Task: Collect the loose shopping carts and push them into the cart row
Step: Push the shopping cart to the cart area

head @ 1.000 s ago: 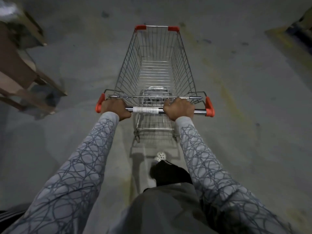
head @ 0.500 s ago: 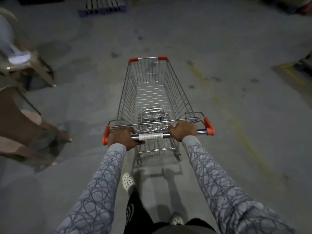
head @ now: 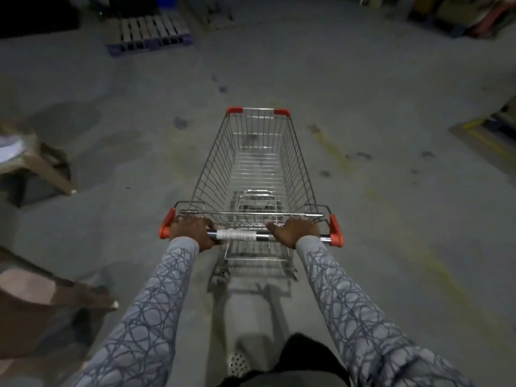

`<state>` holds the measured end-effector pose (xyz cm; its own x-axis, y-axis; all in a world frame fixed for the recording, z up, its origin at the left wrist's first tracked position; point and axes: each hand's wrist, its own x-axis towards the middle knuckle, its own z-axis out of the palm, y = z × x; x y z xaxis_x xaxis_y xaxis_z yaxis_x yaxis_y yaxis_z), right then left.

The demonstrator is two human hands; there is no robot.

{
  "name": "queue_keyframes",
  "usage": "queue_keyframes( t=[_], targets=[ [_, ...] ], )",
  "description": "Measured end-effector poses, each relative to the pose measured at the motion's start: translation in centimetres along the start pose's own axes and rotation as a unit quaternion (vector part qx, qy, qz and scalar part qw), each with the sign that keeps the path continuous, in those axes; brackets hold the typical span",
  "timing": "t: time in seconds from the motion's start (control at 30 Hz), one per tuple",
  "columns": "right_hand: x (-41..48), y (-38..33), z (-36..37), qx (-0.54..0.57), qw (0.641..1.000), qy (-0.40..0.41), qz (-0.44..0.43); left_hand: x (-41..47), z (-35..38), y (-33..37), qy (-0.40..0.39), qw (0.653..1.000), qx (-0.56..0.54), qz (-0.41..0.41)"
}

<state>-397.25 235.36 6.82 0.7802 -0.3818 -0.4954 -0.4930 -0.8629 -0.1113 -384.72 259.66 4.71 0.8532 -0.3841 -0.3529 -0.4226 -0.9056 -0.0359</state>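
— Where was the cart (head: 258, 174)?
— Straight ahead of the hands, empty, on the concrete floor (head: 391, 219). No cart row was in sight.
— And the grip?
— The left hand (head: 192, 231) and right hand (head: 296, 231) each wrapped the handle bar (head: 237, 235), near its red ends. It was stiff wire, likely light and free-rolling, so that wide hold should steer it. Plastic chairs (head: 42, 163) stood off to the left, a pallet (head: 148, 32) far ahead.

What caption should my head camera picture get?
Left hand and right hand grip the handle of an empty shopping cart on a grey floor.
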Motion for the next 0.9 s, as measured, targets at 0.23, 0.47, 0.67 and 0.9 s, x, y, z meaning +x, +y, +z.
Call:
queue_keyframes(
  t=[0.23, 0.47, 0.67, 0.9],
  targets=[
    [11.0, -7.1, -5.0, 0.003, 0.993, 0.109, 0.049, 16.0, -4.5, -5.6, 0.043, 0.998, 0.037, 0.012],
    [26.4, -12.0, -12.9, 0.035, 0.989, 0.126, 0.069, 32.4, -8.4, -8.7, 0.168, 0.984, -0.04, -0.038],
    [38.4, -16.2, -19.2, 0.058, 0.986, 0.117, 0.103, 44.9, -12.9, -12.5, 0.12, 0.98, -0.158, 0.001],
    [52.7, -22.0, -25.8, 0.063, 0.976, 0.152, 0.14, 60.9, -18.4, -16.9, 0.12, 0.978, -0.172, 0.019]
  ],
)
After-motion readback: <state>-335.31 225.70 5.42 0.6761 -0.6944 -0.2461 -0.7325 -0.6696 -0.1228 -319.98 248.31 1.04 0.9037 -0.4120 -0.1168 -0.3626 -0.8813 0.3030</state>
